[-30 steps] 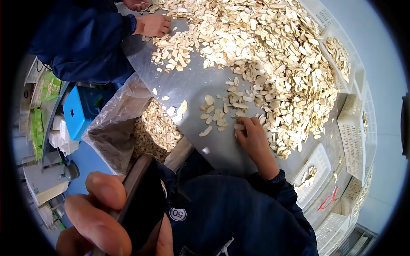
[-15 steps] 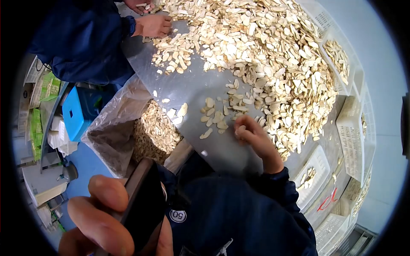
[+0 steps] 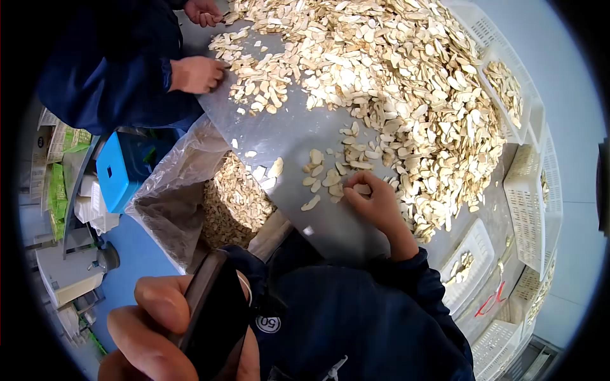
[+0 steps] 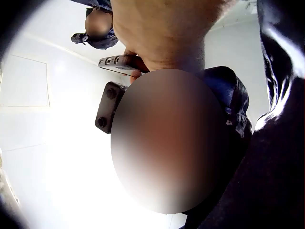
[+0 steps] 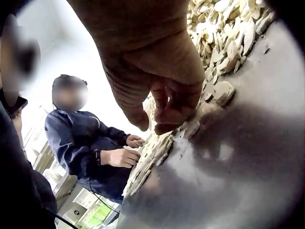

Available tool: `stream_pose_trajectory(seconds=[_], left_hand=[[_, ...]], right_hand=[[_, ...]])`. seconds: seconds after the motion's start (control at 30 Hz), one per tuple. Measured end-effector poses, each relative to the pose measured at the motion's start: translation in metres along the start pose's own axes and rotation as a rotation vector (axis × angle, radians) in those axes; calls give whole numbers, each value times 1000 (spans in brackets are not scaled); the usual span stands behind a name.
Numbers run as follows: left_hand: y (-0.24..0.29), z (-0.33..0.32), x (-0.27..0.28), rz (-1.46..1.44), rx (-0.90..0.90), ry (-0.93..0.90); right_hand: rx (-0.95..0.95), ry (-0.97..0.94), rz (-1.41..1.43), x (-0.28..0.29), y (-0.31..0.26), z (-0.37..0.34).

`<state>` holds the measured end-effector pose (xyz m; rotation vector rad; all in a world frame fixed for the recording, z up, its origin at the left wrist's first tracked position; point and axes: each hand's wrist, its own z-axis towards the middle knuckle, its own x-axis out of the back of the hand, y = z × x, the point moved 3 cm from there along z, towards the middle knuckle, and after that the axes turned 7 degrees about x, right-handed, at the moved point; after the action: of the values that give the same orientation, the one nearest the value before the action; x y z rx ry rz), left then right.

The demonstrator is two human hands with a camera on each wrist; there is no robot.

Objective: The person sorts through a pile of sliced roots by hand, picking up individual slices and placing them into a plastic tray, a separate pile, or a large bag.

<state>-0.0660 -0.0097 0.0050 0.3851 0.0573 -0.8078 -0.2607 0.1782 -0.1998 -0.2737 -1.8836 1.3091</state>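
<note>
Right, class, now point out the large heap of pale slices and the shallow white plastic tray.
Large heap of pale slices (image 3: 394, 76): head view, middle of its surface.
Shallow white plastic tray (image 3: 477, 245): head view, bare floor.

A pale, brightly lit workroom surrounded a grey metal table (image 3: 289, 136).
Blue floor (image 3: 136, 247) showed beside it, near a bright blue plastic box (image 3: 114, 184); thin seams crossed a white panelled surface (image 4: 26, 81), wall or ceiling, partly washed out by glare.

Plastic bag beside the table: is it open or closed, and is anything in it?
Open, with contents. In the head view the bag's mouth gapes beside the table, showing pale slices inside.
</note>
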Motion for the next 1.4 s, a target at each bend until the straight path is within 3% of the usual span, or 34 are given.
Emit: stream_pose_trajectory(seconds=[0.07, 0.27, 0.57, 0.67, 0.77, 0.87, 0.9, 1.07, 1.17, 1.3, 1.37, 1.4], left_hand=[[-1, -1, 1, -16, 2, -21], [-3, -2, 1, -58, 1, -58], [-8, -6, 3, -93, 21, -111], [-8, -5, 4, -85, 25, -130], [-5, -5, 4, -75, 27, -136], [-9, -5, 0, -213, -58, -42], [-9, -5, 0, -216, -58, -54], [-21, 8, 20, -290, -123, -503], [-25, 9, 6, -316, -131, -407], [-12, -3, -1, -221, -60, -124], [1, -9, 14, 121, -159, -197], [7, -12, 41, 441, -275, -334]], right_hand=[[66, 42, 58, -4, 10, 4], [226, -68, -328, -23, -12, 14], [232, -41, -262, -12, 5, 2], [51, 35, -399, 7, 0, -6], [14, 28, -361, 9, -1, -8], [202, 44, -447, -6, -4, -6], [218, 38, -458, -8, -1, -5], [217, 8, -508, -11, 3, -4], [222, 12, -476, -9, 5, -4], [220, 24, -476, -11, 3, -4], [223, 2, -504, -10, -2, -4], [232, -2, -516, -10, -2, -4]])
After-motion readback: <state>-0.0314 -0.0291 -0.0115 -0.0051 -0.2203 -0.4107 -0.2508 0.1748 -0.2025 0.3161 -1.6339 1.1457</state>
